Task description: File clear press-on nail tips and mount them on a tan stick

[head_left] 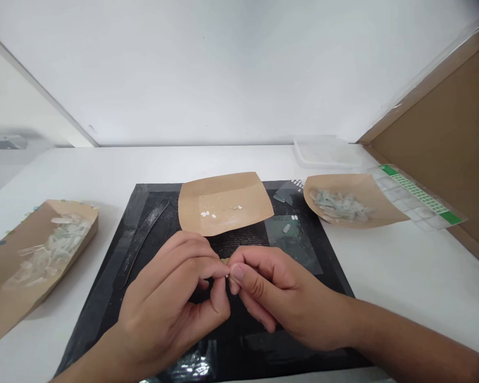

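Over the black mat [239,346], my left hand [171,298] and my right hand [287,298] meet at their fingertips. Each is closed in a pinch around something tiny, mostly hidden by the fingers. A small yellowish bit [224,260] shows just behind the fingertips. Beyond my hands lies a brown paper tray [227,186] with several small white pieces [207,214] in it. To the right of it, a clear sheet [299,250] carries a translucent, nail-tip-shaped piece [286,229] and small white dabs.
A paper tray [8,298] at the left holds many clear slivers [59,239]. Another paper tray [379,205] at the right holds pale translucent ones [341,205]. A dark curved strip [143,239] lies on the mat. Behind are a compartment box [419,194] and a clear lid [327,151].
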Motion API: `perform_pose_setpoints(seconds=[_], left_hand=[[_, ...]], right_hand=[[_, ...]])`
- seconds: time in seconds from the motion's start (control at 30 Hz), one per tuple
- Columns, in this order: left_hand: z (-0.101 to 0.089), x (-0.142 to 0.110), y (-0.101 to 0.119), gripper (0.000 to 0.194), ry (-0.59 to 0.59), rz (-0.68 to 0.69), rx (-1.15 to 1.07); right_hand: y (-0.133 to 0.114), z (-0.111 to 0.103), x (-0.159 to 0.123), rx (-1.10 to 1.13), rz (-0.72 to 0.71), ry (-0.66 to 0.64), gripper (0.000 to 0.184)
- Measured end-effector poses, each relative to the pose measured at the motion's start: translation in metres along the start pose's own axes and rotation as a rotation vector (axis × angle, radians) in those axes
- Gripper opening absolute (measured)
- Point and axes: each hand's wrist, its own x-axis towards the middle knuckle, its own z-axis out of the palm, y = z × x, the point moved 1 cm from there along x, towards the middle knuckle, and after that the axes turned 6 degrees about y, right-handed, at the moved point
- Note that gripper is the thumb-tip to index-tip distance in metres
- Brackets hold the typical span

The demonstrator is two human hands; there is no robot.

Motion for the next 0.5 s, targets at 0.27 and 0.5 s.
perform_pose_setpoints(seconds=[0.27, 0.5], left_hand=[[0.0004, 0.0009, 0.002, 0.016, -0.01, -0.089, -0.047], [0.0, -0.0011, 0.0, 0.016, -0.064, -0.189, -0.13]], right_hand=[[0.0031, -0.0003, 0.0007, 0.07, 0.006, -0.042, 0.037], [0.0035, -0.002, 0.0015, 0.142, 0.043, -0.099, 0.035]])
